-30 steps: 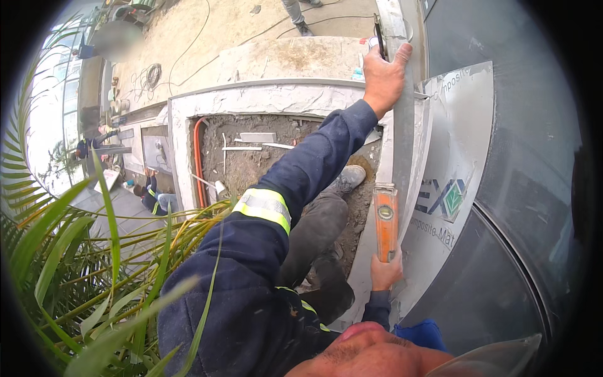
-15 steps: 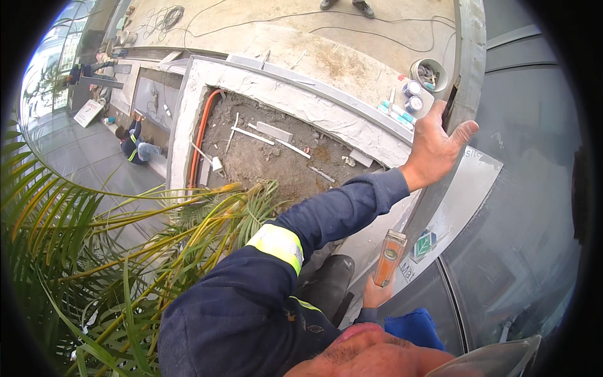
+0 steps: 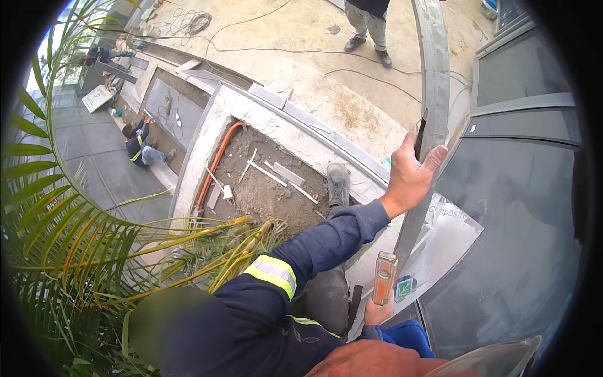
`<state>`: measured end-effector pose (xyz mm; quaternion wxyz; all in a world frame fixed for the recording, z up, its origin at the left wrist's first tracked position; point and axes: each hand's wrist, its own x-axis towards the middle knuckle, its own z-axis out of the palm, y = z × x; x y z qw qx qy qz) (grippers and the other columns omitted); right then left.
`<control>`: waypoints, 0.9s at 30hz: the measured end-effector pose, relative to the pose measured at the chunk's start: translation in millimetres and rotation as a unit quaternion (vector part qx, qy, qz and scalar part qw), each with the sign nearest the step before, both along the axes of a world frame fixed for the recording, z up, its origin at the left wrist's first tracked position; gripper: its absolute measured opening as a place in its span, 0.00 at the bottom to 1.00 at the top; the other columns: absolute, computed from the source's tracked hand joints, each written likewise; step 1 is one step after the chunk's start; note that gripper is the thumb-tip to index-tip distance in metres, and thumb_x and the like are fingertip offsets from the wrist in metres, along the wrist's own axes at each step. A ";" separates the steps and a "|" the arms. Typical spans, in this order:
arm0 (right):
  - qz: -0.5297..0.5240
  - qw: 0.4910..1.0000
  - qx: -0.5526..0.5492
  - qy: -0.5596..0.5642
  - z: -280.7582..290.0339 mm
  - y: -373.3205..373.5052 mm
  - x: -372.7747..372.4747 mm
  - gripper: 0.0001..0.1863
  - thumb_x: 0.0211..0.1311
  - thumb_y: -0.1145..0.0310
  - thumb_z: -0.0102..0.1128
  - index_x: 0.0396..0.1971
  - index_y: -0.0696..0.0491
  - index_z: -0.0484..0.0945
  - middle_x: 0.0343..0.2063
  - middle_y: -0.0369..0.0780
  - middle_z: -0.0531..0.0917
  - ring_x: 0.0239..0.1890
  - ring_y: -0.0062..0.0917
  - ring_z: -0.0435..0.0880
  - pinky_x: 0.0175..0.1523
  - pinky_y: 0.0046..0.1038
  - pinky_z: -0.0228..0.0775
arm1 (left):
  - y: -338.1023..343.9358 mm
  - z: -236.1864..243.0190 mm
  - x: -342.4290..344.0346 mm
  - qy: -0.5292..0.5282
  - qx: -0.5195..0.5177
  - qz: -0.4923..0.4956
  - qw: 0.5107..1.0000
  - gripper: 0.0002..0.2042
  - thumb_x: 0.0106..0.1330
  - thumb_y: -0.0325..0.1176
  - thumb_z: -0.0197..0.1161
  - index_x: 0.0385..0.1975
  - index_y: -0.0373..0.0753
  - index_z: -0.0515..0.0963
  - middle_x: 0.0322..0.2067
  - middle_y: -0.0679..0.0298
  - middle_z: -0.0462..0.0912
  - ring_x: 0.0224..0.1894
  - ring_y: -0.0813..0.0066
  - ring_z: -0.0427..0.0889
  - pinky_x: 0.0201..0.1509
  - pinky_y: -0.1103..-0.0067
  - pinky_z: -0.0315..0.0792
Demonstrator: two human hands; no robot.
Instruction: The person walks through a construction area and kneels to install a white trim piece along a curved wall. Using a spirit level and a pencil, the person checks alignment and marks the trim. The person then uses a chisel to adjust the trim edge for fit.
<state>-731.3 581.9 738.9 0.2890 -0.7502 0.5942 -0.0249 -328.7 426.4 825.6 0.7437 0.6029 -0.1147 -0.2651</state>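
Note:
My left hand (image 3: 411,173) reaches up and to the right, its thumb and fingers round a long grey metal bar (image 3: 433,69). A thin dark pointed thing (image 3: 421,129) juts up between thumb and forefinger; its kind is unclear. Lower down, my right hand (image 3: 378,311) grips an orange spirit level (image 3: 384,279), held upright by the bar's lower part. Whether level and bar touch, I cannot tell. A white printed board (image 3: 455,229) lies beside the bar. My shoe (image 3: 338,183) is at the edge of a soil bed (image 3: 270,204).
A rough white-plastered curb (image 3: 286,135) borders the bed, with an orange pipe (image 3: 220,157) and white strips inside. Palm fronds (image 3: 75,251) crowd the left. Dark glass panels (image 3: 515,207) stand right. One person (image 3: 367,31) stands beyond; another (image 3: 143,146) sits far left. Cables cross the floor.
The view has shifted. My left hand and the bar appear further left, and my shoe now shows at the bed. The bucket and cans have gone out of sight. Both grips continue.

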 end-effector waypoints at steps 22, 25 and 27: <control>0.123 0.988 0.088 0.042 -53.0 -155.0 288.6 0.33 0.41 0.59 0.72 0.53 0.49 0.81 0.34 0.50 0.87 0.38 0.51 0.86 0.45 0.46 0.77 | -60.2 -156.4 344.1 0.006 0.136 0.124 0.983 0.19 0.68 0.44 0.70 0.39 0.31 0.80 0.31 0.60 0.85 0.32 0.72 0.79 0.39 0.73 0.73; 0.139 0.983 0.108 0.060 -53.0 -162.4 310.9 0.32 0.40 0.58 0.71 0.52 0.50 0.82 0.33 0.50 0.87 0.37 0.51 0.86 0.45 0.47 0.77 | -67.7 -180.8 369.0 0.008 0.139 0.118 0.983 0.18 0.68 0.43 0.70 0.40 0.30 0.80 0.33 0.59 0.85 0.33 0.74 0.79 0.39 0.74 0.73; 0.152 0.978 0.129 0.068 -46.1 -170.2 336.3 0.32 0.40 0.58 0.71 0.51 0.52 0.82 0.33 0.51 0.87 0.37 0.52 0.86 0.45 0.46 0.77 | -71.3 -184.2 389.8 0.009 0.159 0.124 0.979 0.18 0.67 0.41 0.70 0.42 0.29 0.80 0.33 0.58 0.86 0.34 0.73 0.81 0.40 0.74 0.74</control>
